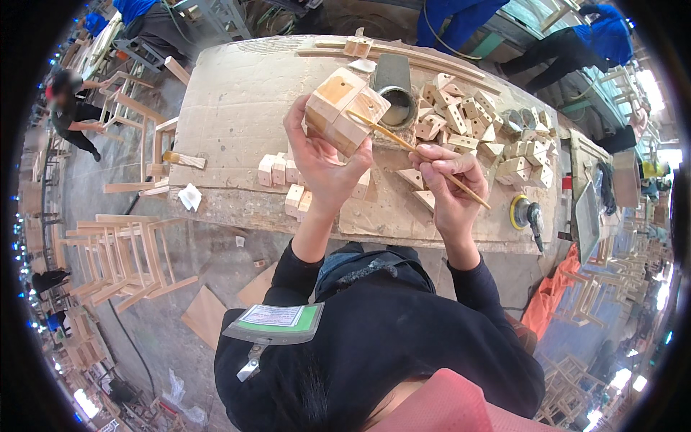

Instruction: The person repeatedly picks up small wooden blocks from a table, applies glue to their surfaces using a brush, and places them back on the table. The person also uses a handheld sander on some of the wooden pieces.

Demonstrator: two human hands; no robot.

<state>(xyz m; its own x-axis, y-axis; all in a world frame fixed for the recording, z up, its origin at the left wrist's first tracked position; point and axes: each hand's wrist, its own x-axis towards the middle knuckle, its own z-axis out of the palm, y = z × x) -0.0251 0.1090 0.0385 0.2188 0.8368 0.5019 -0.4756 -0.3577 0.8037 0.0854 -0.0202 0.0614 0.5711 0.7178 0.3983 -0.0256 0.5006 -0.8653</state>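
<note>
My left hand (pixel 320 158) grips several pale wooden blocks (pixel 338 104) pressed side by side, held up over the table. Between the fingers and thumb of my right hand (pixel 453 183) is a thin wooden stick (pixel 399 140), slanting up to the left. Its tip meets the face of the blocks or lies just in front of it; I cannot tell which. Just beyond the blocks stands a grey cylindrical container (pixel 398 104) with pale stuff inside. Small blocks (pixel 273 171) sit in short rows below my left hand, and triangular wooden pieces (pixel 412 178) lie near my right.
A heap of drilled wooden blocks (pixel 461 115) covers the table's (pixel 230 93) right part. A round sander (pixel 525 214) lies at the right front edge. A brush (pixel 185 159) and crumpled white paper (pixel 189 197) are at the left edge. Chair frames (pixel 133 252) stand left.
</note>
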